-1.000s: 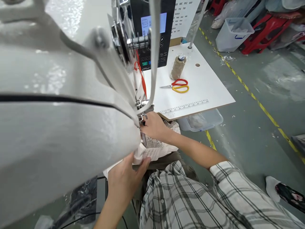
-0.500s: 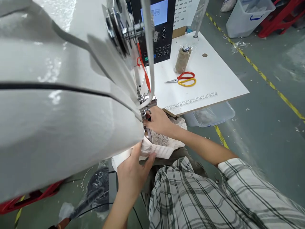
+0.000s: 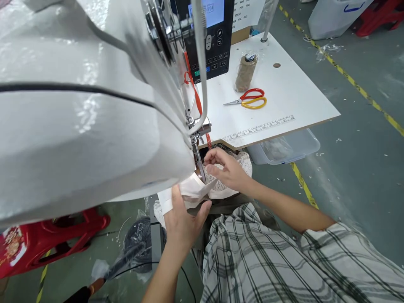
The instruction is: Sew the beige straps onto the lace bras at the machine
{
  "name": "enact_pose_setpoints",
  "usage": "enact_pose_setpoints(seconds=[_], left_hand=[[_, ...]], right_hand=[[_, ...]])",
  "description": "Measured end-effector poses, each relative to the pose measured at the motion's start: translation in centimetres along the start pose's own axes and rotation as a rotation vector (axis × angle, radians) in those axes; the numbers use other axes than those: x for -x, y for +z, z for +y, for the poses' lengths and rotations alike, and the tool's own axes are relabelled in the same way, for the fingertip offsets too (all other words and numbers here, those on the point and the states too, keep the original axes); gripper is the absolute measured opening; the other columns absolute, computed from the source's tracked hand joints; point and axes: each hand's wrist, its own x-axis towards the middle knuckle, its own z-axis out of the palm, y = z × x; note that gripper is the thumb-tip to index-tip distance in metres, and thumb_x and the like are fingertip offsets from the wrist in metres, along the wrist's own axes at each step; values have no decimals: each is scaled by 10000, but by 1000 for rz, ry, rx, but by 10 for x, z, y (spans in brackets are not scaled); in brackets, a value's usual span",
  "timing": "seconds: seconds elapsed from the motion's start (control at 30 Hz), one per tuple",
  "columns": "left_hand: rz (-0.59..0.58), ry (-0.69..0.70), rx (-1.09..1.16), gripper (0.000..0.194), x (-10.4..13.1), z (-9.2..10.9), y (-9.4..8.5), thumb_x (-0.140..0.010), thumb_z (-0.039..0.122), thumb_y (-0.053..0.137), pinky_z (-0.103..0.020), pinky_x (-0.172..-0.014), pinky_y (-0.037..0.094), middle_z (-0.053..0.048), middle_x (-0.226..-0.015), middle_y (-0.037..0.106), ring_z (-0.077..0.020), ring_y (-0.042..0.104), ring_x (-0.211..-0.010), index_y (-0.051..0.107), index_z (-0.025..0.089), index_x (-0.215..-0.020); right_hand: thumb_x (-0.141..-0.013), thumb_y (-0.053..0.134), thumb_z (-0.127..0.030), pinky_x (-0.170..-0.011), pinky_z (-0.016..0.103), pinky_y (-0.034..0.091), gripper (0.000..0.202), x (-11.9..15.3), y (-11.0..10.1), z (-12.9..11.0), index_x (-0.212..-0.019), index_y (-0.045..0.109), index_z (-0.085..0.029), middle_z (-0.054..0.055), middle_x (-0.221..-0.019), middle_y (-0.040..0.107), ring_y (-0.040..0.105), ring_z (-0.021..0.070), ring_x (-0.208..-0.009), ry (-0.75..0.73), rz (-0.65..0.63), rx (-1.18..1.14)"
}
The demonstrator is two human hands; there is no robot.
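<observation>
A large white sewing machine [image 3: 120, 143] fills the left of the head view. Pale pink fabric with lace [image 3: 192, 189] lies below its needle area and reaches right over the lap. My left hand [image 3: 186, 219] rests on the near edge of the fabric, thumb and fingers apart; some fingertips are hidden by the cloth and machine. My right hand [image 3: 224, 168] is just right of the metal presser part [image 3: 199, 164], over the lace, its fingers curled and apart with nothing seen between them.
Red-and-yellow scissors [image 3: 252, 99], a brown thread cone [image 3: 246, 72] and a ruler strip [image 3: 259, 128] are on the white table [image 3: 303, 97]. A control panel [image 3: 205, 42] stands behind. A red stool [image 3: 63, 240] is at lower left.
My right hand has drawn back from under the needle area, to the right. More of the metal presser part shows. The fabric by my left hand has shifted, and the view has tilted slightly.
</observation>
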Motion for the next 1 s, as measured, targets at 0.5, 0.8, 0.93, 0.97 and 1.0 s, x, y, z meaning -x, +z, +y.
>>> enact_pose_setpoints(seconds=[0.5, 0.8, 0.93, 0.97, 1.0], left_hand=[[-374, 135, 649, 322, 44, 36, -15, -982, 270, 500, -221, -617, 561, 18, -718, 734, -139, 701, -634, 564, 223, -1294], [-394, 210, 366, 358, -3, 31, -25, -970, 352, 384, -411, -793, 534, -96, -702, 676, -244, 669, -737, 631, 180, -776], [-905, -410, 932, 457, -6, 17, -7, -877, 593, 487, -339, -625, 488, -33, -530, 583, -192, 591, -548, 574, 205, -652], [-982, -564, 1147, 460, -5, 14, -3, -815, 637, 571, -330, -624, 492, -20, -540, 581, -177, 584, -543, 592, 198, -679], [-1013, -705, 1333, 467, -3, 12, 1, -740, 651, 664, -322, -622, 495, 3, -535, 556, -155, 560, -526, 608, 188, -700]], right_hand=[[-755, 687, -565, -420, 209, 246, 415, 74, -21, -5, -736, 501, -195, -54, -604, 473, 355, 72, -461, 460, -135, -612], [-837, 493, -264, -527, 273, 261, 291, 71, -14, -22, -570, 393, -206, -42, -537, 387, 322, 108, -513, -141, -398, 321], [-874, 461, -191, -552, 314, 269, 314, 64, -9, -3, -561, 454, -212, -27, -517, 422, 330, 135, -523, -615, -263, 828], [-908, 454, -204, -558, 316, 289, 331, 62, -9, 3, -579, 488, -217, -26, -519, 436, 346, 139, -525, -681, -244, 859], [-940, 450, -224, -568, 316, 313, 343, 60, -8, 8, -605, 523, -223, -24, -529, 457, 371, 143, -532, -724, -231, 871]])
